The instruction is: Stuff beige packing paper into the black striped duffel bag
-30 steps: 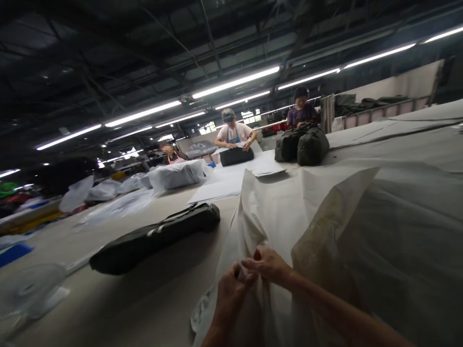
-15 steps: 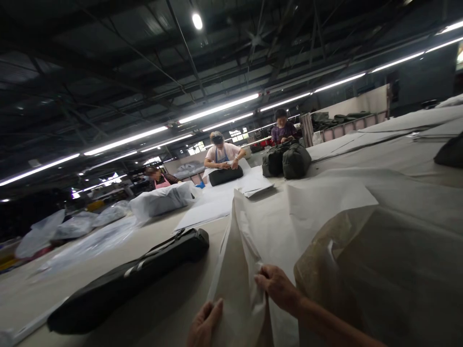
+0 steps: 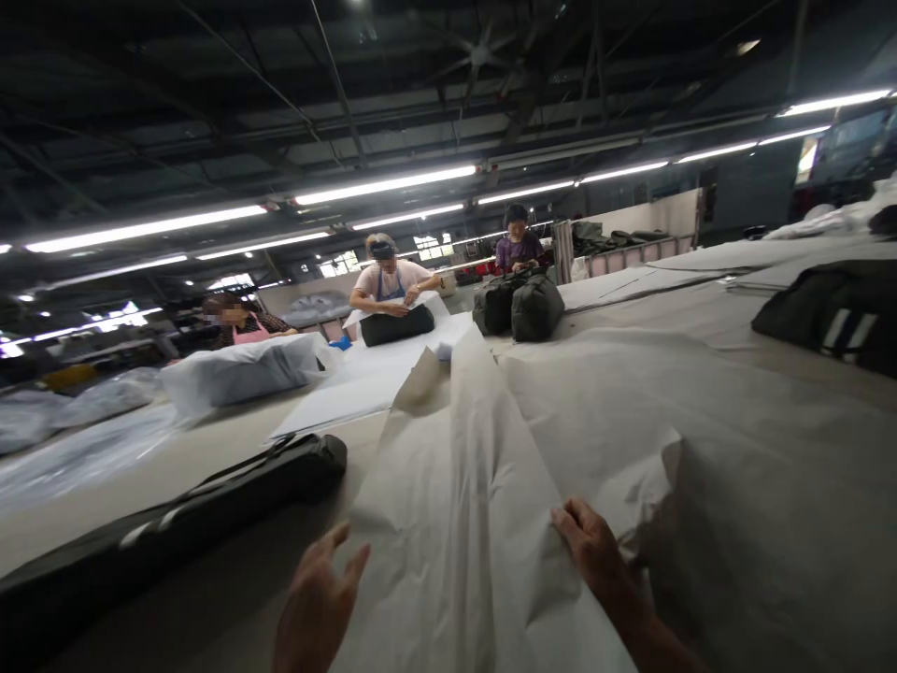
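room: dim factory hall, strip lights overhead, long pale worktop (image 3: 210,449) running away from the camera.
co-workers: three people at the far end of the worktop, each at a dark bag; well apart from the near hands.
paper sheet: large off-white paper sheet (image 3: 462,486) draped over the near worktop, raised in a ridge down its middle; a second pale sheet lies crumpled just right of it.
sheet axis: long axis runs from the camera edge away toward the far end, tilted slightly left; the far end rises to a folded peak, the near end spreads wide at the bottom of the frame.
long bag: black long bag (image 3: 210,505) lying flat left of the sheet, just beside its left edge; its long axis runs bottom-left to mid-frame.
right bag: black bag with pale stripes (image 3: 833,313) on the right, well apart from the hands.
left hand: left hand (image 3: 315,598) at the sheet's left edge, fingers spread and released; cannot tell whether it touches the paper.
right hand: right hand (image 3: 595,551) on the sheet's right side, fingers curled and pinching a paper fold.
step judgement: looks like spreading the sheet flat. Keep the right pinch light to avoid tearing, press the left palm flat, pull along the long axis so the ridge settles without new creases.
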{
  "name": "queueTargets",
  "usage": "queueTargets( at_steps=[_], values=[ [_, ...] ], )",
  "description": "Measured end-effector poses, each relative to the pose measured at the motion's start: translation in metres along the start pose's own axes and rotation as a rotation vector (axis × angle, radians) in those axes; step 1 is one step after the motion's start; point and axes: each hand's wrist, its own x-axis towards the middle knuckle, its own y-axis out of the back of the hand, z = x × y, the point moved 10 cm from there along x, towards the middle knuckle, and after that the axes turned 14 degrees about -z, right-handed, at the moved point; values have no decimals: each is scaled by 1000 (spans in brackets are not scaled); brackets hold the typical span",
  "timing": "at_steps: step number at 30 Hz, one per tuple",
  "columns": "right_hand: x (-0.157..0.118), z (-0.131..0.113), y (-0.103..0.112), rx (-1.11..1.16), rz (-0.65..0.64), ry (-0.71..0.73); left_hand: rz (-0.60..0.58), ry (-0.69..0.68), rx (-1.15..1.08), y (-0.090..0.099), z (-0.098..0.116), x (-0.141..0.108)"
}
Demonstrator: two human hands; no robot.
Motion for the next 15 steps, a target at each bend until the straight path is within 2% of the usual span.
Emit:
queueTargets(
  at_steps=[2, 4, 6, 8, 11, 15],
  values=[
    [-10, 1, -4, -57, -12, -2, -188, -45, -57, -43, 55, 9],
    [-18, 1, -8, -111, -32, 10, -266, -45, -86, -84, 97, 17],
    [-23, 1, -7, -155, -44, 32, -296, 3, -87, -122, 122, 20],
    [-24, 7, 1, -195, -38, 41, -299, 55, -64, -151, 135, 20],
    [-19, 25, 24, -303, -3, 7, -261, 60, 0, -168, 145, 15],
    [-3, 39, 43, -480, 26, -42, -258, 24, 65, -162, 136, 26]
  ],
)
